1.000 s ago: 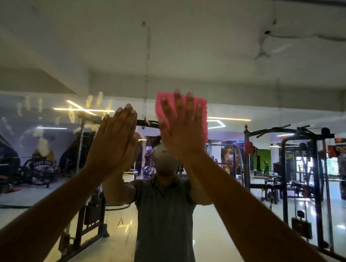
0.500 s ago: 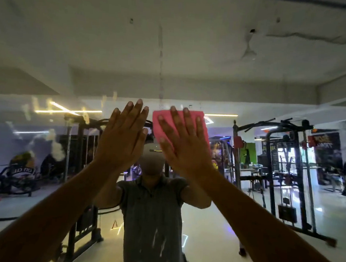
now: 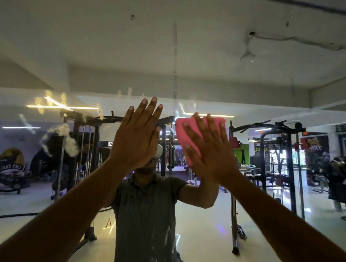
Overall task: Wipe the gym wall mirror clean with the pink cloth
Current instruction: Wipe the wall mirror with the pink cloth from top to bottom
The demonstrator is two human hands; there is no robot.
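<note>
Soft pink cloth [image 3: 189, 140] slid rightward (folded rectangle), flat right hand [image 3: 207, 151] pressing it on glossy mirror [image 3: 251, 91], left hand [image 3: 137, 136] flat, spread

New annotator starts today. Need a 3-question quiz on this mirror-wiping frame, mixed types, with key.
1. True or false: the left hand holds the pink cloth.
2. Multiple choice: how does the right hand work the cloth?
A. bunched in a fist
B. pressed flat on the mirror under straight fingers
C. pinched by one corner
3. Fill in: a white smudge shows on the glass to the ___ of the left hand.

Key
1. False; it is flat, fingers straight, with no cloth.
2. B
3. left
</note>
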